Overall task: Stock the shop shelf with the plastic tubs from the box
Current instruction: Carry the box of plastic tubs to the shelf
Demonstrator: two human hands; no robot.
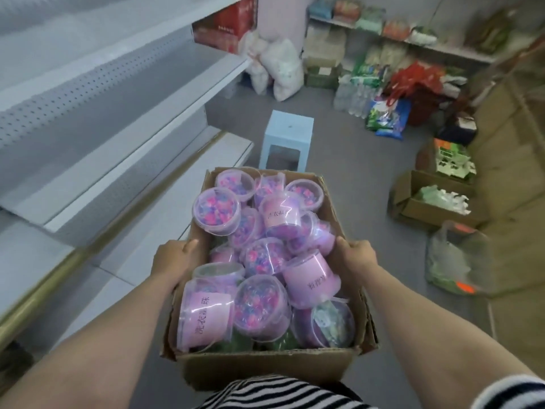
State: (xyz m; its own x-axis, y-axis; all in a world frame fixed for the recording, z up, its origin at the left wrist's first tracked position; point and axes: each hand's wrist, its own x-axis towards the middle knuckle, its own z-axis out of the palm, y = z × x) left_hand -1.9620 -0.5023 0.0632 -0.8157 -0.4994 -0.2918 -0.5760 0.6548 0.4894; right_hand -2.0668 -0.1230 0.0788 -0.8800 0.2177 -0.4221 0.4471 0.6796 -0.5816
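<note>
An open cardboard box [265,367] is held against my body, above the floor. It is piled with several clear plastic tubs [216,210] of pink and purple beads, some with pink labels, lying at all angles. My left hand [172,259] grips the box's left wall. My right hand [356,258] grips its right wall. The white shop shelf [97,160] runs along my left, with bare tiers and a perforated back panel.
A pale blue plastic stool [287,140] stands on the grey floor just beyond the box. Open cartons [436,199] and a plastic bag [454,261] sit at the right. Sacks, bottles and packets crowd the far wall shelf [383,36]. Red boxes [227,25] sit on the upper left shelf.
</note>
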